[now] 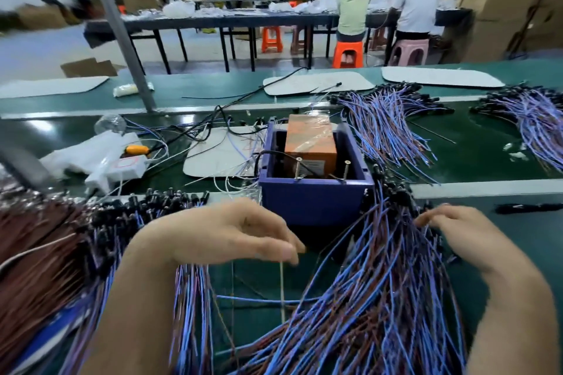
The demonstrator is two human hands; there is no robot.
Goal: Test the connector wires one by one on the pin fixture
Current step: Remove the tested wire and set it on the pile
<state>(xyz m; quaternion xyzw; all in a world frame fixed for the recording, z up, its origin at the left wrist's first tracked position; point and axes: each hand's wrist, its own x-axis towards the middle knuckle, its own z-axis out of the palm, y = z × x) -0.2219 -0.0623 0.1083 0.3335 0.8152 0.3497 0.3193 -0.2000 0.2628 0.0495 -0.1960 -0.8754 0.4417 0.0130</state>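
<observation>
Seemingly left hand [219, 231] pinches wire [282, 286], right hand [466, 234] touches bundle [380, 283].

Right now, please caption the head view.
Left hand pinches one wire by the blue box; right hand touches the bundle.

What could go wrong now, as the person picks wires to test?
1. The right hand rests on a dense wire bundle; pulling one wire may drag its neighbours and tangle them.
2. Another wire pile lies left of the blue box; tested and untested wires might get mixed.
3. The thin pale wire pinched by the left hand could snag on the two screws.
</observation>
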